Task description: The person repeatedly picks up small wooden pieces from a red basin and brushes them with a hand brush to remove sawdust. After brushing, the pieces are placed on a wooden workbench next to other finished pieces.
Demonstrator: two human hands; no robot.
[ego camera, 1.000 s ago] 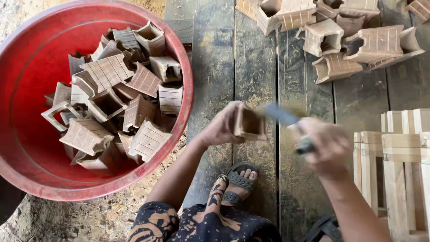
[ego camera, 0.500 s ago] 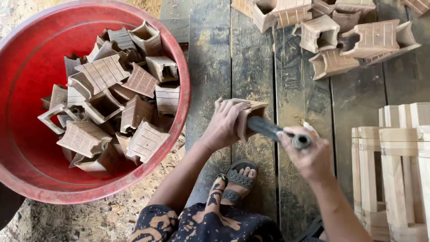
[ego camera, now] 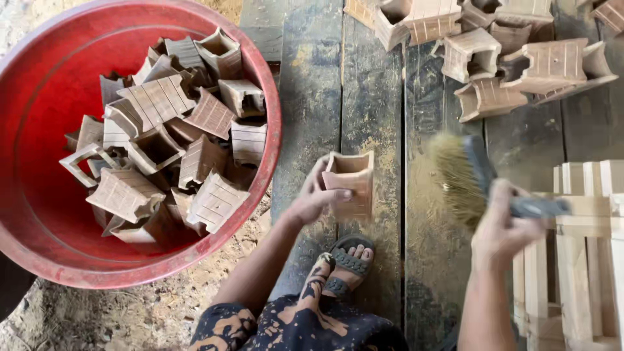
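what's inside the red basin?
The red basin holds a loose pile of dark-stained hollow wooden blocks, some open-side up. Whatever lies under the pile is covered; bare red wall shows at left.

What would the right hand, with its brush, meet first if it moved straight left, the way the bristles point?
Probably the small wooden box held by the left hand; between it and the brush in the right hand only bare planks show.

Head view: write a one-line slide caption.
Left hand holds a small hollow wooden piece while right hand lifts a brush, beside a red basin of similar pieces.
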